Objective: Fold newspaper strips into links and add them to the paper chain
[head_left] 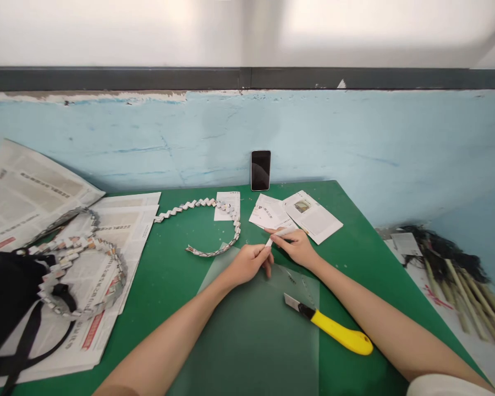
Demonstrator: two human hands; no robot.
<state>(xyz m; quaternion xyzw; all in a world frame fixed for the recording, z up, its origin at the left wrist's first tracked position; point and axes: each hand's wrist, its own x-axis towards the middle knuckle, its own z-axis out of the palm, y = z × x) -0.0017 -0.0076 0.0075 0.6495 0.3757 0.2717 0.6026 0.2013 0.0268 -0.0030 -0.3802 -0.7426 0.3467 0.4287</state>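
Observation:
Between my two hands, over the green table, is a narrow folded strip of white paper (284, 231). My left hand (250, 263) pinches its near end between thumb and fingers. Closed on the strip's other part is my right hand (297, 247), thumb on top. Below the hands lies a translucent sheet (256, 330), and on its right edge rests a yellow utility knife (340, 330) with its blade out, pointing left. A zigzag chain of folded paper (236, 228) curves on the table beyond my left hand. Cut pieces of printed paper (313, 216) lie just past my right hand.
A phone (260, 170) leans on the blue wall at the table's back edge. Newspapers (127, 220), more woven paper chain (115, 275) and a black bag (8, 297) fill the left side. Bamboo-like sticks (466, 291) lie beyond the table's right edge (400, 275).

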